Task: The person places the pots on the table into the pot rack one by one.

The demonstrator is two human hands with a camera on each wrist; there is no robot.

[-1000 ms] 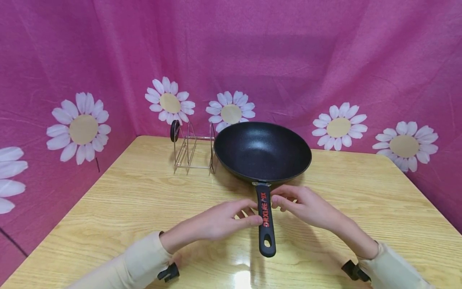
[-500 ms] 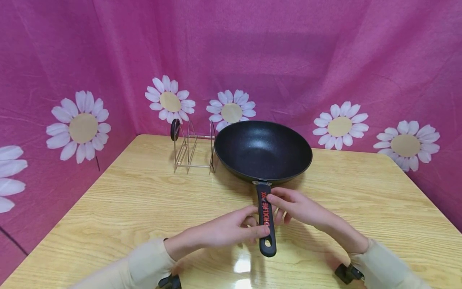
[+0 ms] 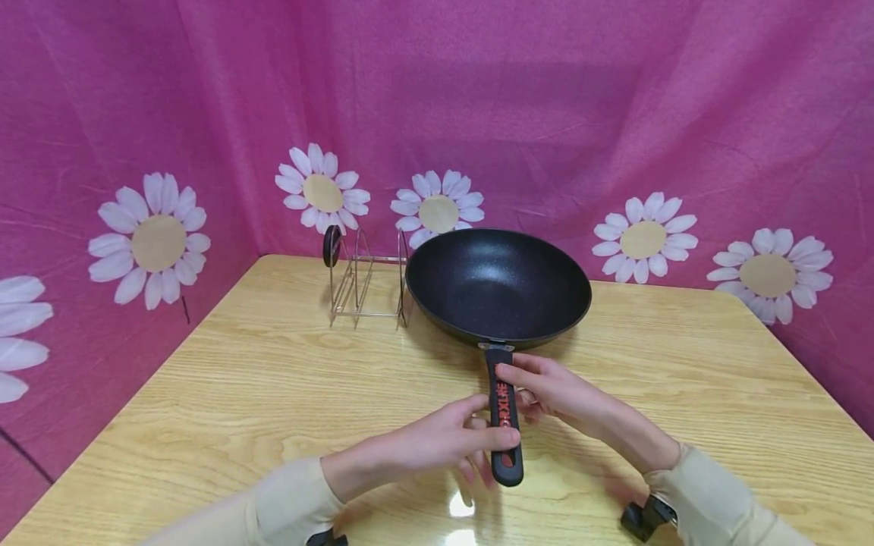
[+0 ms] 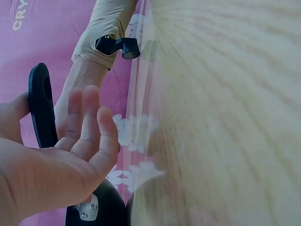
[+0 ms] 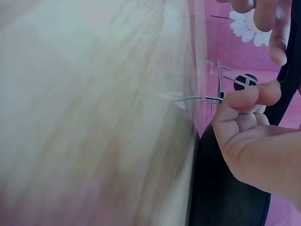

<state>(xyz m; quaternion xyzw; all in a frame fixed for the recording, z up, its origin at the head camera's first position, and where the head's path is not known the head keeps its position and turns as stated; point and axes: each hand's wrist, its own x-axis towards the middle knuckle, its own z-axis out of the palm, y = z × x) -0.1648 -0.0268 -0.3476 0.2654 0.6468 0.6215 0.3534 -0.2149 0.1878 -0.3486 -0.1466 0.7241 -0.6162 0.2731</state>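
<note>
OK, L hand point(image 3: 447, 438), R hand point(image 3: 558, 390) on hdl point(image 3: 502, 406); wok point(image 3: 497, 292) shiny inside, rack point(image 3: 372, 314) alongside.

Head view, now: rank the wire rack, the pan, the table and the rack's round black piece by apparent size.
Largest to smallest:
1. table
2. pan
3. wire rack
4. round black piece

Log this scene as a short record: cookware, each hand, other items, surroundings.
Cookware: deep round black pan, open side up, its black handle with red lettering pointing toward the person
Left hand: thumb on top of the handle, toward the holed end
Right hand: pinches the handle nearer the pan
Other items: thin metal wire rack, left of the pan
Surroundings: wood-grain table, pink cloth printed with white flowers
</note>
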